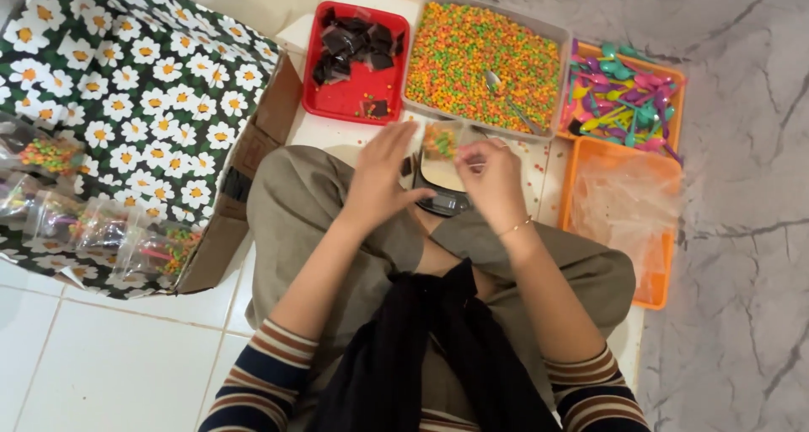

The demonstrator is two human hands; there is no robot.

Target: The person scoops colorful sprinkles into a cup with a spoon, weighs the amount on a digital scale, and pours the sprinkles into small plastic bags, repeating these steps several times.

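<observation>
The person sits on the floor. Both hands hold one small clear bag with coloured candy inside, just above a small black scale. The left hand touches its left side with fingers spread; the right hand pinches its right edge. Behind the bag stands a grey tray full of coloured candy, with a metal spoon in it.

White tiled floor with thin grout lines lies under even light; grey-veined marble flooring runs along the right side and across the top edge.
</observation>
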